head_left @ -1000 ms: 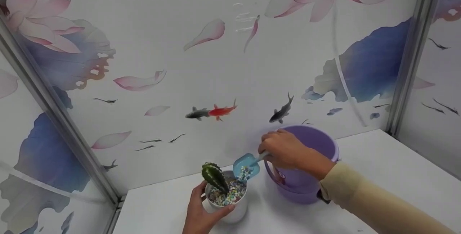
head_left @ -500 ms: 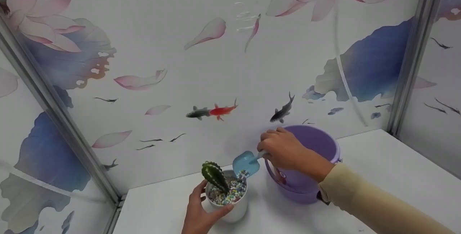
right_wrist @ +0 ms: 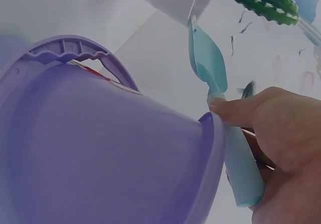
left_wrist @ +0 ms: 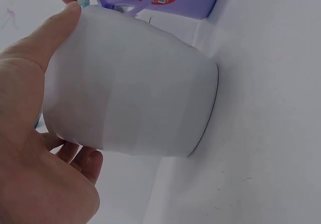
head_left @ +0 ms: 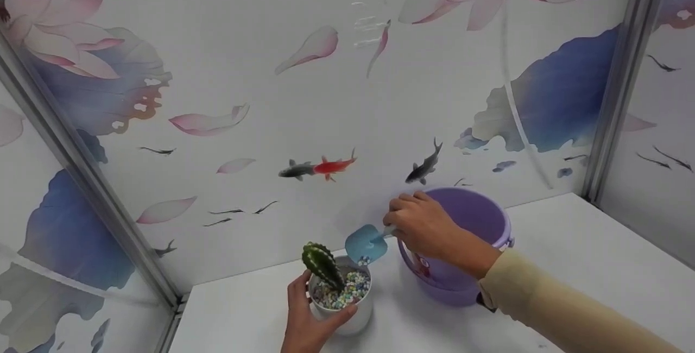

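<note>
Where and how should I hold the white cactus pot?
Hold the white pot around its plain outer wall, just below the rim, probably from the left, where the left hand is. The bumpy cactus sticks up out of the top, and the blue scoop is at the right.

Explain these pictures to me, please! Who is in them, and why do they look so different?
There is no robot: one person works with a bare left hand and right hand. The widest picture comes from a camera on the person's head, looking down. The other two come from a camera on each wrist, so things look tilted. On the white table stand a white pot, with a cactus and colourful pebbles in it, and a purple bucket. The left hand holds the pot; the right hand holds a blue scoop, its tip by the pot's rim.
</note>
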{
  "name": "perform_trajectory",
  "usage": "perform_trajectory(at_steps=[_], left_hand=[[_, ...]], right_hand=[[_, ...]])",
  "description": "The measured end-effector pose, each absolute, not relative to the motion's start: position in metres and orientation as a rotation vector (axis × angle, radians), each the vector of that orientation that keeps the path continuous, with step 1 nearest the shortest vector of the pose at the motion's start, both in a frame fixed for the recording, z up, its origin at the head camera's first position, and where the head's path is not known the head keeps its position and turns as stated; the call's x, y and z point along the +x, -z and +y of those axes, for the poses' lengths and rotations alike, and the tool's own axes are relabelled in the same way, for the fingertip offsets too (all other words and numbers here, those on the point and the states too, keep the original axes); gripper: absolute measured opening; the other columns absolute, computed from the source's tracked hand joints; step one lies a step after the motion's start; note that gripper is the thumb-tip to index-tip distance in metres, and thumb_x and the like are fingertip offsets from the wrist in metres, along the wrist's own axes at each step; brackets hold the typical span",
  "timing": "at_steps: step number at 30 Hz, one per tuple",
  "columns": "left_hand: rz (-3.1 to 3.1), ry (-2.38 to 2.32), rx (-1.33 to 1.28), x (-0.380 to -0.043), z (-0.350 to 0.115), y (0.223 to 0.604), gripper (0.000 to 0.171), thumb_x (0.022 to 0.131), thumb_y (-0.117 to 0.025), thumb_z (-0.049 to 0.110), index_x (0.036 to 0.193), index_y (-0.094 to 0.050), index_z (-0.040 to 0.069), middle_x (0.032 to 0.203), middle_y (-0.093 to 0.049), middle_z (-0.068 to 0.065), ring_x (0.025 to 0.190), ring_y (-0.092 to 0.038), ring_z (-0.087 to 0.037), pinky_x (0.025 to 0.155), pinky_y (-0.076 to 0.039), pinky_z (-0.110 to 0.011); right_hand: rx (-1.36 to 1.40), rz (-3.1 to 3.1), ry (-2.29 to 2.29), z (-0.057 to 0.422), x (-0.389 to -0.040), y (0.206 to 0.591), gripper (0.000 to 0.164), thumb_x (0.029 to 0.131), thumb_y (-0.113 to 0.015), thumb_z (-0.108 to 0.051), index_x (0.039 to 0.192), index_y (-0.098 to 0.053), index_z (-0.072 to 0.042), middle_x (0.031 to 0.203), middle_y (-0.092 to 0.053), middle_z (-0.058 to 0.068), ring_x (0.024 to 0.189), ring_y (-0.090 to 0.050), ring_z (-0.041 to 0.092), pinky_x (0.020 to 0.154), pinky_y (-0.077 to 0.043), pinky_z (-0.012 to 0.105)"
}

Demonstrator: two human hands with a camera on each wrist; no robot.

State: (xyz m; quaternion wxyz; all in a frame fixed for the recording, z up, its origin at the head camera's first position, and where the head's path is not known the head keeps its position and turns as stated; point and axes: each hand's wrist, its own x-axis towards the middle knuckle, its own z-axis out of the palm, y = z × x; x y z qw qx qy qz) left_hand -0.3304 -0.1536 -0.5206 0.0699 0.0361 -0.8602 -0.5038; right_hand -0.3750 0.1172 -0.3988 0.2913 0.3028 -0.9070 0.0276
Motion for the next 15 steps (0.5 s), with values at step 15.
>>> perform_trajectory(at_steps=[15], left_hand=[[-2.556, 1.571, 0.012, -0.339, -0.170, 0.527, 0.106, 0.066, -0.088, 0.058, 0.152, -0.038, 0.021, 0.156, -0.038, -0.005, 0.140, -0.040, -0.028, 0.108, -0.048, -0.046]], right_hand=[[0.800, -2.280, -0.082, 0.113, -0.376, 0.403, 0.023, 0.081, -0.085, -0.016, 0.102, -0.079, -0.023, 0.099, -0.071, -0.005, 0.094, -0.061, 0.016, 0.085, -0.052, 0.033]])
